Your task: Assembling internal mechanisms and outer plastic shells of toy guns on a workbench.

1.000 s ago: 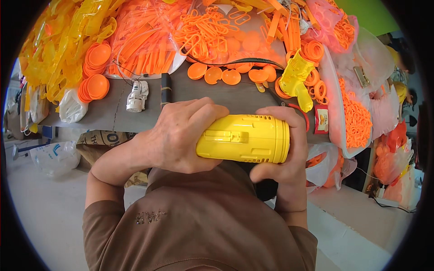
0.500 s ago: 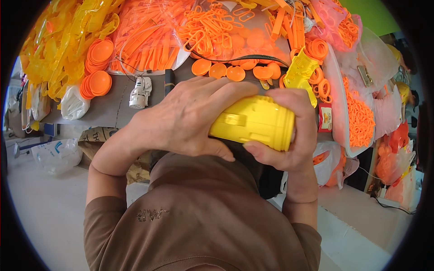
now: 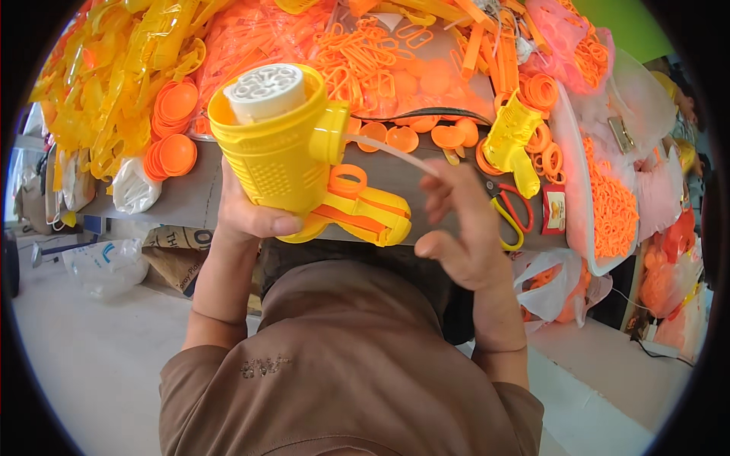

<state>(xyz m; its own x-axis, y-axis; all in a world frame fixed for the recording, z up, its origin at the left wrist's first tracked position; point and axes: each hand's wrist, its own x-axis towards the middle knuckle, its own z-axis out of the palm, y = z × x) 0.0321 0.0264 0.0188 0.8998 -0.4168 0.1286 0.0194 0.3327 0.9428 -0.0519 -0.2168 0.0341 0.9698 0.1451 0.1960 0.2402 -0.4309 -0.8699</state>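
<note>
Yellow toy gun: one, raised over the table edge
Left hand: wrapped round its barrel
Right hand: pinching one clear tube
Scissors: one pair
Orange discs: stacks, uncountable

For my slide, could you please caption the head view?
Left hand grips a yellow toy gun; right hand pinches its clear tube.
</note>
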